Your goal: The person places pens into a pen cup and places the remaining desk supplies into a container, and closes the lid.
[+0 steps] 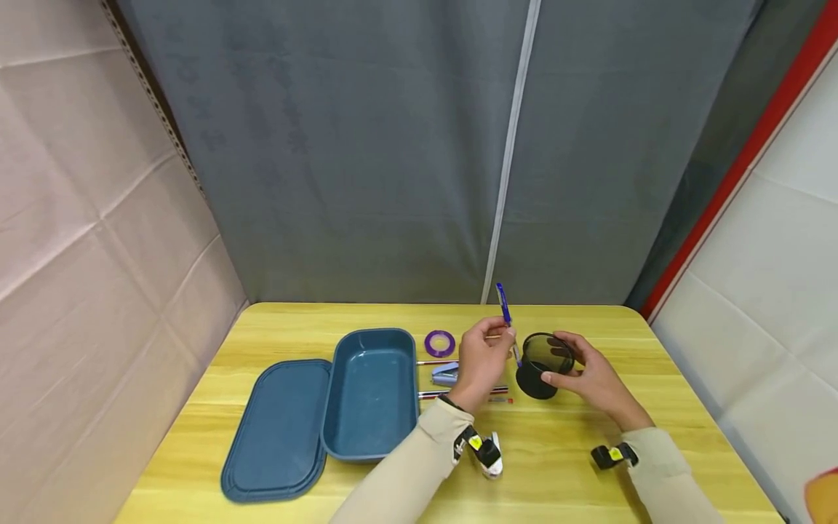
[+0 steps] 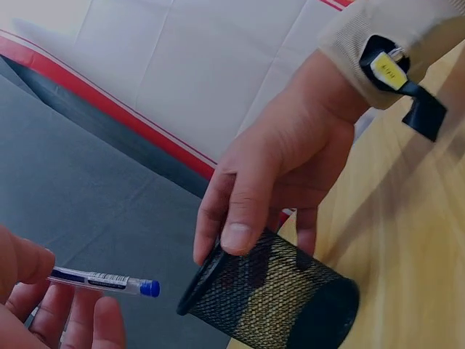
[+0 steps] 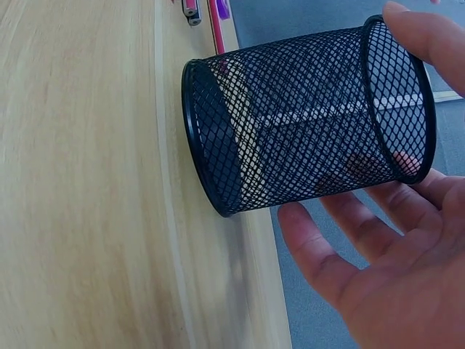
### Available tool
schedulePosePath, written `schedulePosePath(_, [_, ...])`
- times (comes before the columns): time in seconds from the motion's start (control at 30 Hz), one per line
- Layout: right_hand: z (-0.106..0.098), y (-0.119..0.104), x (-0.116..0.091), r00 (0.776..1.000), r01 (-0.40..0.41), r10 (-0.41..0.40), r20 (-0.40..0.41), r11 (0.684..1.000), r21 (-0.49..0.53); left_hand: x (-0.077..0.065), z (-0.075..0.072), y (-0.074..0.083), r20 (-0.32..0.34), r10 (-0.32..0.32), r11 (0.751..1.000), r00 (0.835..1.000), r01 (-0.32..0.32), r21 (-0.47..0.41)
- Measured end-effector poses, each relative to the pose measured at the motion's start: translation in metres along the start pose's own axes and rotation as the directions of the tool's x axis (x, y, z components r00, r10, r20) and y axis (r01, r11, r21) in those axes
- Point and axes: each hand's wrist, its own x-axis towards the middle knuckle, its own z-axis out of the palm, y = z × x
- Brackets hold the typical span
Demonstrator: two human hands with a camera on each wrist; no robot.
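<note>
My left hand (image 1: 483, 360) pinches a ballpoint pen (image 1: 503, 302) with a blue cap between thumb and fingers. The pen stands nearly upright, and its lower blue end is beside the rim of a black mesh pen cup (image 1: 535, 383). Around the cup's upper part, my right hand (image 1: 597, 380) has its thumb on the near side and fingers on the far side. Tilted with its mouth toward the pen, the cup (image 2: 269, 302) shows no pens inside in the left wrist view. Its bottom edge is close over the table in the right wrist view.
A blue plastic box (image 1: 371, 333) stands left of my left hand, with its lid (image 1: 278, 429) lying beside it. Purple tape (image 1: 439, 343), a blue stapler (image 1: 445, 374) and several pens (image 1: 500, 390) lie between box and cup. A white object (image 1: 492, 467) is partly hidden below my left wrist.
</note>
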Motion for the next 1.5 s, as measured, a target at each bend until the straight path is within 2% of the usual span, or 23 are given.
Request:
schedulePosePath(0.2, [0.0,0.003,0.0,1.0,0.002,-0.002,0.011,1.0,0.011,0.011,0.008,0.001,-0.019,-0.024,0.997,1.0,0.022,-0.072])
schedulePosePath(0.43, [-0.001,0.003,0.0,1.0,-0.003,0.003,0.009,1.0,0.014,0.02,0.013,-0.006,-0.01,0.028,0.999,1.0,-0.028,-0.028])
schedulePosePath(0.6, [0.001,0.0,0.001,1.0,-0.02,0.02,0.012,1.0,0.01,0.021,0.015,-0.01,-0.013,0.067,0.995,0.998,-0.066,0.077])
schedulePosePath(0.77, [0.001,-0.002,0.0,0.999,-0.036,0.037,0.015,0.999,-0.01,0.02,0.016,-0.014,-0.004,0.084,0.965,0.996,-0.08,0.25])
schedulePosePath(0.93, [0.001,-0.003,-0.001,0.999,-0.029,0.029,0.016,1.0,-0.007,0.018,0.017,-0.017,0.028,0.07,0.939,0.997,-0.075,0.337])
schedulePosePath(1.13, [0.0,-0.005,-0.002,0.999,-0.028,0.028,0.015,1.0,0.0,0.017,0.016,-0.02,0.044,0.063,0.922,0.997,-0.075,0.379])
schedulePosePath(1.5, [-0.001,-0.004,-0.002,0.999,-0.032,0.031,0.019,0.999,0.01,0.014,0.014,-0.023,0.054,0.048,0.925,0.997,-0.064,0.374])
